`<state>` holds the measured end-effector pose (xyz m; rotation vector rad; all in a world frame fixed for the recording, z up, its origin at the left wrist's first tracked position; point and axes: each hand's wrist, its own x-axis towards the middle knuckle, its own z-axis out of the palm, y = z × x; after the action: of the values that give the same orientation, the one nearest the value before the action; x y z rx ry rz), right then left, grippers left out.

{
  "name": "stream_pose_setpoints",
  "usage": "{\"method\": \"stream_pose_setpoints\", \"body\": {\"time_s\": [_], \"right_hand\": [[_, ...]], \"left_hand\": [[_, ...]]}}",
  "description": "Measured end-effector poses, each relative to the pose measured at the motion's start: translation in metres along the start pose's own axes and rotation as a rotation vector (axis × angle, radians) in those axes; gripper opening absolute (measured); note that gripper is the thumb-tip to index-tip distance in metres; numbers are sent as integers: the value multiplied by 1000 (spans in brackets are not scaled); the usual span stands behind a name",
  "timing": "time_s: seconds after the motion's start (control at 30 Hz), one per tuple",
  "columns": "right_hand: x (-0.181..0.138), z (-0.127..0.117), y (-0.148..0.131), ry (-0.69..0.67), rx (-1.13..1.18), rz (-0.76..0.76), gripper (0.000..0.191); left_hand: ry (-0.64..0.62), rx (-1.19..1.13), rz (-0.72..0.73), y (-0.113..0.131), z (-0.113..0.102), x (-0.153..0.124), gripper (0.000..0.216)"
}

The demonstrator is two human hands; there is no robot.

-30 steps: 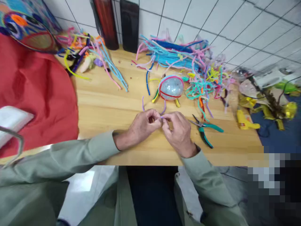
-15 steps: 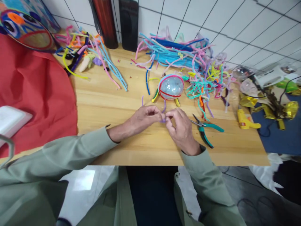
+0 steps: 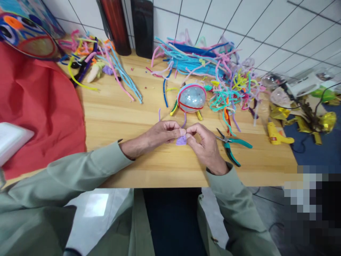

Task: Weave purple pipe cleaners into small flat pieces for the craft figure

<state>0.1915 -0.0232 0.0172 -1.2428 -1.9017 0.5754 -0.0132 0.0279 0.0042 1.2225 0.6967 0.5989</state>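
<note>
Left grip (image 3: 162, 134) and right grip (image 3: 204, 144) are being pinched onto a coil (image 3: 181, 141).
Unwinding is being risked by slack fingers.

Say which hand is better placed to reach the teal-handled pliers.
Right, probably. The right hand sits just beside the pliers; the left hand is beyond the purple pipe-cleaner coil both pinch.

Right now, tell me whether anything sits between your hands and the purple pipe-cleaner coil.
Nothing visible does. The left hand and right hand both pinch the purple coil directly, above the tabletop, in front of the clear ball.
</note>
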Motion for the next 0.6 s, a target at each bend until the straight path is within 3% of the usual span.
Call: {"method": "stream_pose_setpoints", "body": {"time_s": [0.37,0.6], "right_hand": [[-1,-1,2,-62,61,28,9],[-2,-2,1,-99,123,63,8]], "left_hand": [[-1,23,-32,-2,2,2,49],[57,28,29,3,6,-2,53]]}}
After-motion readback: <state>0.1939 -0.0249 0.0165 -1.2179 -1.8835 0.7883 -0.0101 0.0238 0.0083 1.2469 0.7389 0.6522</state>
